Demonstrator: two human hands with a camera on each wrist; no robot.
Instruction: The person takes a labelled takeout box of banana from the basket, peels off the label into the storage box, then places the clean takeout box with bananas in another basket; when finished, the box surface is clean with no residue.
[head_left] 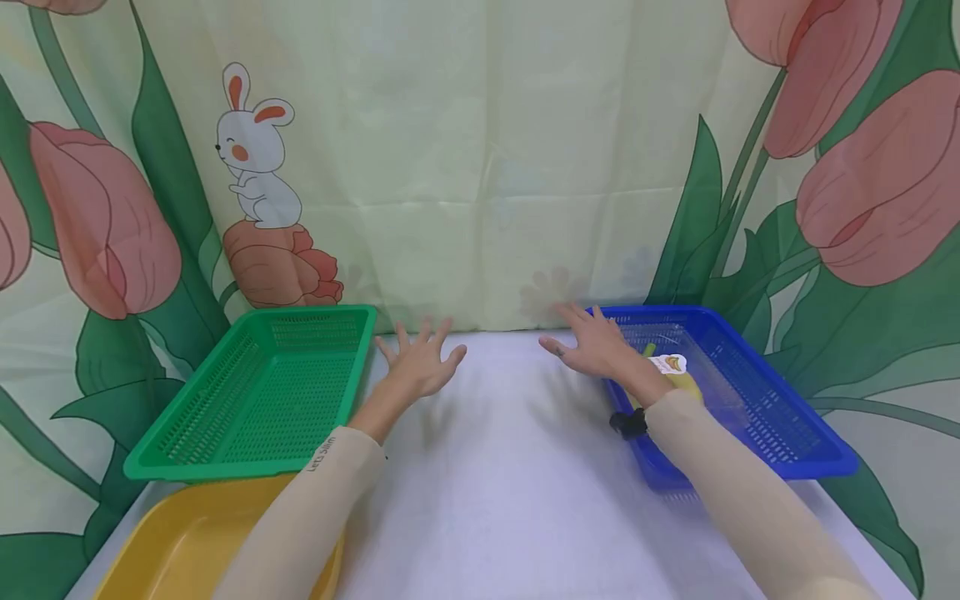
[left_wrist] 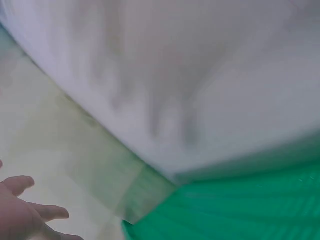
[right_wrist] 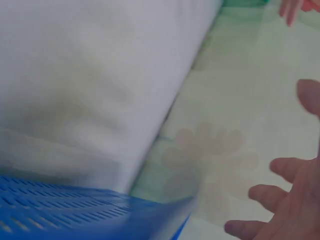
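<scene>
Both hands were empty, fingers spread: left hand (head_left: 418, 367) over the bench (head_left: 510, 483), right hand (head_left: 596, 343) at the blue basket (head_left: 757, 400) holding the banana (head_left: 678, 377). The banana was judged light, soft, easily bruised; grip mid-body.

A bright green perforated plastic basket (head_left: 258, 392) and a deep blue perforated plastic basket (head_left: 757, 400) sit on a plain white tabletop (head_left: 517, 483), with a mustard-yellow plastic tray (head_left: 187, 542) at the near left corner. In the blue basket lies a yellow banana (head_left: 686, 385) with a green stem and a white sticker printed in orange. The pale green fabric backdrop (head_left: 480, 158) is patterned with large pink tulips, dark green leaves and a white cartoon rabbit (head_left: 255, 150) with orange ears, and both sleeves (head_left: 315, 508) are beige.
</scene>
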